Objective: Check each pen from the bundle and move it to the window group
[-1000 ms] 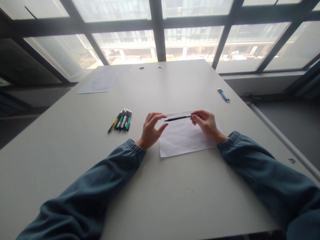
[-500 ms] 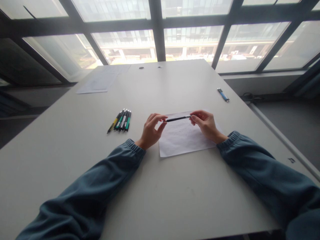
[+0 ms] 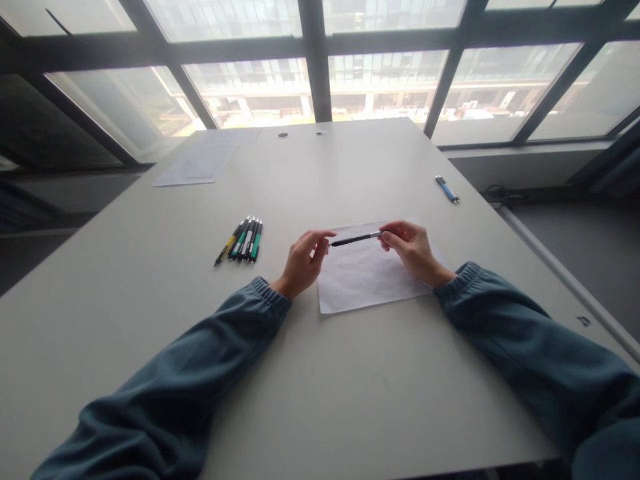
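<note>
A slim black pen [image 3: 356,239] is held nearly level above a white sheet of paper [image 3: 370,273]. My right hand [image 3: 407,247] pinches its right end between thumb and fingers. At the pen's other end is my left hand [image 3: 303,260], its index finger stretched out above the pen and its thumb lower. The left fingers are apart and look just clear of the pen; light contact cannot be ruled out. The paper lies on the table below, partly covered by my right hand.
Left of my hands, several pens [image 3: 245,240] with green, white and yellow parts lie side by side on the white table [image 3: 310,373]. Blue pens [image 3: 447,189] rest near the right edge. More paper sheets [image 3: 193,163] lie at the far left. Windows [image 3: 250,87] stand behind.
My left thumb and fingers have loosened from the pen's left end, which now shows free. That end has dipped slightly. My right hand keeps its pinch in almost the same place.
</note>
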A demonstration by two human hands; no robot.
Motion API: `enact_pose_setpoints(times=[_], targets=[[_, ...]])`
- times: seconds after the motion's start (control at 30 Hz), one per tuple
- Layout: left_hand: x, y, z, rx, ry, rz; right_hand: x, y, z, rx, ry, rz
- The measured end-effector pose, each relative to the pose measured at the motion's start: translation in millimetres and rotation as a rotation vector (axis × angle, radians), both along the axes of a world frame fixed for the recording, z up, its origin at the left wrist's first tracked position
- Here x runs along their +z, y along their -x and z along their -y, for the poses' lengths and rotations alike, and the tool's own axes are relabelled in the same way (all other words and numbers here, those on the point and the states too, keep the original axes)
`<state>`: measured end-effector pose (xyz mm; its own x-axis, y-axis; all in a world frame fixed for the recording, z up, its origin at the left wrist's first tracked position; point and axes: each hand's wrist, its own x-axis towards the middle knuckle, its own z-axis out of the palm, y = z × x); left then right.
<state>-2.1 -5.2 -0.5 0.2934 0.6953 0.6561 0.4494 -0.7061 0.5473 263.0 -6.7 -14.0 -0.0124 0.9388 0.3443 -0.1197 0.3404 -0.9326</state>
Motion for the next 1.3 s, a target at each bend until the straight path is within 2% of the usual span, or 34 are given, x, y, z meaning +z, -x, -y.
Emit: enact_pose_setpoints(times=[0.33, 0.47, 0.63, 0.9, 1.1, 1.2, 1.3], targets=[[-0.1, 0.4, -3.2, 0.038, 0.036, 0.035, 1.2, -1.7, -1.3, -0.070, -0.022, -0.015], [-2.7, 0.4, -7.1, 0.030, -0.031, -0.026, 0.9, -1.7, -2.0, -0.095, -0.032, 0.009], [-6.4, 2.8, -11.2, 0.062, -0.013, -0.063, -1.0, -1.1, -4.2, -0.137, -0.033, 0.051], [-7.3, 7.5, -14.4, 0.233, 0.058, -0.043, -2.9, -5.5, -10.9, -0.361, 0.014, 0.017], [-7.8, 8.3, -17.0, 0.331, 0.034, 0.049, -8.9, -12.5, -18.5, -0.548, 0.018, 0.070], [-6.4, 6.4, -14.9, 0.306, 0.049, 0.075, -13.1, -12.6, -20.1, -0.502, 0.020, 0.169], [-5.4, 4.1, -11.9, 0.219, 0.064, 0.032, -14.3, -10.3, -18.3, -0.429, -0.002, 0.288]])
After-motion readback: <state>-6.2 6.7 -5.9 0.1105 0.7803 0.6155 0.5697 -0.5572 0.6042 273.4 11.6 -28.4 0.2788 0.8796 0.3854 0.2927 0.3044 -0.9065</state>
